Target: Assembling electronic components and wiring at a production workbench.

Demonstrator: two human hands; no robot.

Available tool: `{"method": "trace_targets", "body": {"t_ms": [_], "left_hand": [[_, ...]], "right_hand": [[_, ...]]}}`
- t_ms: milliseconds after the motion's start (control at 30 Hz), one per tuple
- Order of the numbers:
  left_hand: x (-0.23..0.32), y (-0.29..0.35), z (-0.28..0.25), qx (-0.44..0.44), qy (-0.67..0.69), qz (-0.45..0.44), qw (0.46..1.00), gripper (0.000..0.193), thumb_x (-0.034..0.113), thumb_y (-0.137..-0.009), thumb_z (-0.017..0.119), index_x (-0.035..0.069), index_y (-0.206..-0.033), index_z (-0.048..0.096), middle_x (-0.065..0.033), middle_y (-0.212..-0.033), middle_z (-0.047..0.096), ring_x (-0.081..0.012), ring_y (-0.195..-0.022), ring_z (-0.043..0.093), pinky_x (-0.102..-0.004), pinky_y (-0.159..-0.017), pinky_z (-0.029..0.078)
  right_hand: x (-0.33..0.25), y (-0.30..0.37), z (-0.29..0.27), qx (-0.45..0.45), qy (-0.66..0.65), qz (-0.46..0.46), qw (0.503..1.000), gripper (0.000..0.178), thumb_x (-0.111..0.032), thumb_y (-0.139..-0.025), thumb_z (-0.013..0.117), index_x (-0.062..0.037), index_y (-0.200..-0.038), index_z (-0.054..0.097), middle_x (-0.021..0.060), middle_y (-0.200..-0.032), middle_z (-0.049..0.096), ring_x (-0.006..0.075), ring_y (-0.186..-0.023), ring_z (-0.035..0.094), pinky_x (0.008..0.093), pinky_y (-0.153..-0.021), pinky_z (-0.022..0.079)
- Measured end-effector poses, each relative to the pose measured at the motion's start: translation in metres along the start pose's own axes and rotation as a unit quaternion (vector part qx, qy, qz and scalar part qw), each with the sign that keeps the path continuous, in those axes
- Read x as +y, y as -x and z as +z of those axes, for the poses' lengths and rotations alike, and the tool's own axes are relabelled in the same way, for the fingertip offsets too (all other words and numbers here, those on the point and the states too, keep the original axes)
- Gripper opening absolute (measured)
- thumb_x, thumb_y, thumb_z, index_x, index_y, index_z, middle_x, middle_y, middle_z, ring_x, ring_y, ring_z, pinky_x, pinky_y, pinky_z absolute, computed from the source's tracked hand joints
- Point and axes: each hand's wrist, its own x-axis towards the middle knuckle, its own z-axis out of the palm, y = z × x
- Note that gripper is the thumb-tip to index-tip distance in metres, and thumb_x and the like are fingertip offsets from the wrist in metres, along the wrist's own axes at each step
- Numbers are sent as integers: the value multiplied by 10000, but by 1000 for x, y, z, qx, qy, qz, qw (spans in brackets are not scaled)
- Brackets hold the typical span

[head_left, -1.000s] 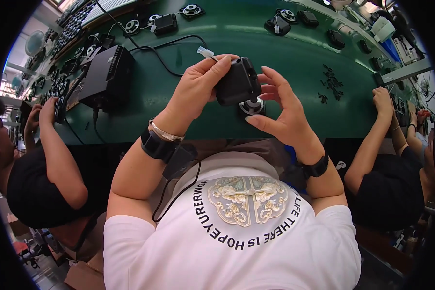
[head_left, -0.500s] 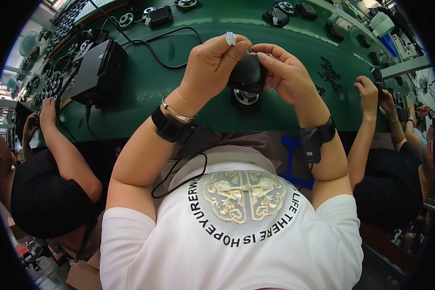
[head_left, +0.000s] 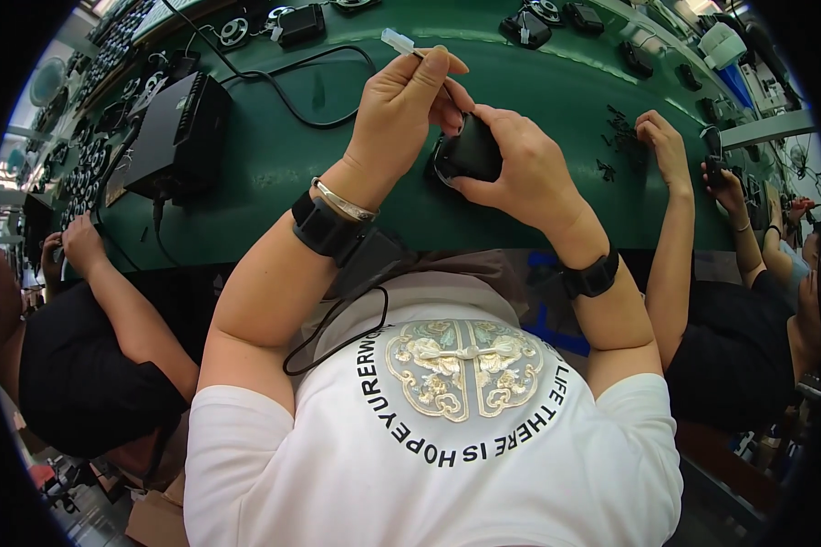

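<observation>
My left hand (head_left: 394,123) is closed on a thin cable, with its white plug (head_left: 398,40) sticking out past the thumb toward the far left. The cable runs down between the fingers toward a black plastic housing (head_left: 474,153). Around that housing curls my right hand (head_left: 531,169), thumb on the near side and fingers over the far side. The housing sits low over the green table (head_left: 274,196). A dark round rim shows at its left edge, and most of what lies beneath is hidden.
A black box (head_left: 179,137) with a cord stands at the left, and a black cable (head_left: 324,123) loops beside it. Speakers and black housings (head_left: 301,25) lie along the back. Small black pieces (head_left: 620,132) are scattered at right, near a co-worker's hand (head_left: 666,150). Another person works at left.
The housing has come down over the round speaker, now mostly covered. My right hand has wrapped around the housing. The plug in my left hand has shifted left. The right co-worker's hand moved toward the black pieces.
</observation>
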Motion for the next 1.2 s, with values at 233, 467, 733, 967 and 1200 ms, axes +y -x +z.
{"method": "trace_targets", "body": {"t_ms": [233,467,733,967,1200], "left_hand": [[1,1,-15,-103,62,-15,993,321,309,-998,548,8,-1083,623,-95,-867,669,-122,-731,628,-247,-662,531],[-7,12,-38,-234,-353,34,905,833,266,-774,774,67,-1458,344,-132,-1257,552,-251,-1116,543,-371,-969,440],[-22,25,-27,-266,-544,108,788,1125,261,-583,828,78,-1510,218,-159,-1203,547,-373,-1160,482,-445,-1065,326],[-25,26,-26,-257,-525,119,802,1067,205,-568,780,69,-1491,262,-142,-1112,560,-360,-1108,489,-440,-1026,353],[-27,24,-28,-262,-540,137,788,1049,262,-576,789,82,-1475,280,-162,-1121,562,-357,-1112,505,-447,-1041,341]], "right_hand": [[-15,8,8,-56,12,72,996,671,-227,-638,812,-8,-1214,546,189,-1098,630,360,-983,625,409,-860,518],[-7,17,6,-17,13,14,1000,660,-203,-635,805,3,-1206,545,190,-1102,625,360,-966,626,406,-851,525],[4,19,-11,-97,-74,17,992,640,-146,-621,808,13,-1188,557,186,-1145,623,353,-1014,622,392,-878,523],[11,20,-15,-112,-81,-36,990,640,-117,-601,816,19,-1175,568,186,-1177,620,350,-1041,619,384,-893,524],[8,20,-15,-120,-65,-34,990,647,-87,-594,810,30,-1183,567,188,-1196,615,342,-1095,595,398,-912,516]]}}
